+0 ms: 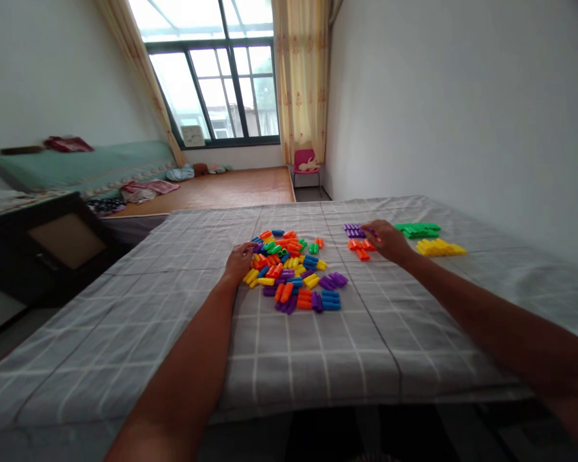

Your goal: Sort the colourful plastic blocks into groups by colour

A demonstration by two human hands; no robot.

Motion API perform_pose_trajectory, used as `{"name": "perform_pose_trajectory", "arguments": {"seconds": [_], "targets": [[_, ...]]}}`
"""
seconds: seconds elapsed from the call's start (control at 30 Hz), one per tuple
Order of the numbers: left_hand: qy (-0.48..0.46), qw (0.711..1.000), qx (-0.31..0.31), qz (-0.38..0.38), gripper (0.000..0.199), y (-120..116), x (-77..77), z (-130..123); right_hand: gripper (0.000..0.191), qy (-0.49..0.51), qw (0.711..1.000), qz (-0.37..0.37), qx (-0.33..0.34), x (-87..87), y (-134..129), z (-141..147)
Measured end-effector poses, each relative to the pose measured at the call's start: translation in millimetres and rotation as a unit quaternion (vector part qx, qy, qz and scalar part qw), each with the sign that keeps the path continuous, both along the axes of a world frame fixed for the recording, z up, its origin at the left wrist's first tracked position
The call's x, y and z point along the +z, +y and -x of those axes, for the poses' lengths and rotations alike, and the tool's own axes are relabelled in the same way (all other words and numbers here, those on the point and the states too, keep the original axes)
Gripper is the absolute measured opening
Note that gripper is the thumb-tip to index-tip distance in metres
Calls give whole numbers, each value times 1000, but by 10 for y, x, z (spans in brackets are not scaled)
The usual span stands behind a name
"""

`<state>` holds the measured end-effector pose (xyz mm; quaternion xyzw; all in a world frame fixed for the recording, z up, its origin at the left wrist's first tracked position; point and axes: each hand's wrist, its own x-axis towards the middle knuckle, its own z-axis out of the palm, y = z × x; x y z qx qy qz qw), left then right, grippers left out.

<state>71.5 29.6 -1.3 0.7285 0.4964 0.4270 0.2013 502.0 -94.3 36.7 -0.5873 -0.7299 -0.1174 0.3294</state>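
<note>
A mixed heap of small plastic tube-shaped building blocks [282, 260] in orange, yellow, blue, green and purple lies on the table. At the heap's left edge, my left hand [241, 260] has its fingers curled against the blocks; what they hold, if anything, is hidden. Farther right, my right hand [384, 239] is closed around a purple block, at the right end of a row of purple blocks [353, 230]. Just in front of that row sits a small group of orange blocks [359, 248], partly behind my fingers.
Beyond my right wrist lie a stack of green blocks [418, 230] and a stack of yellow blocks [440, 248]. A grey checked cloth [308, 359] covers the table. A wall [462, 115] runs along the right; a bed [231, 186] and a dark cabinet [38, 244] stand beyond the table.
</note>
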Motion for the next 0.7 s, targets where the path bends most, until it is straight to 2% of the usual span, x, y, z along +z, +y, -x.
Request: {"name": "perform_pose_trajectory", "arguments": {"seconds": [0.1,0.17,0.23,0.33,0.4,0.47,0.6,0.7], "targets": [[3,1000,4,-12,27,19,-19,3,30,-45,985,33,161,65,176,793],[1,1000,14,-18,28,28,-25,18,34,-71,972,44,219,92,307,1250],[-2,1000,28,-14,30,38,-31,47,37,-89,966,59,237,101,462,1605],[-13,999,38,3,32,55,-46,84,38,-121,964,118,207,89,707,1915],[-22,999,35,9,32,68,-58,91,31,-131,961,161,180,86,837,1982],[-30,999,33,13,32,82,-66,84,22,-104,960,187,181,103,917,1961],[-31,999,37,4,32,102,-59,75,27,47,951,208,223,178,919,1756],[-36,998,43,0,32,87,-30,89,37,179,926,235,234,212,828,1514]]}}
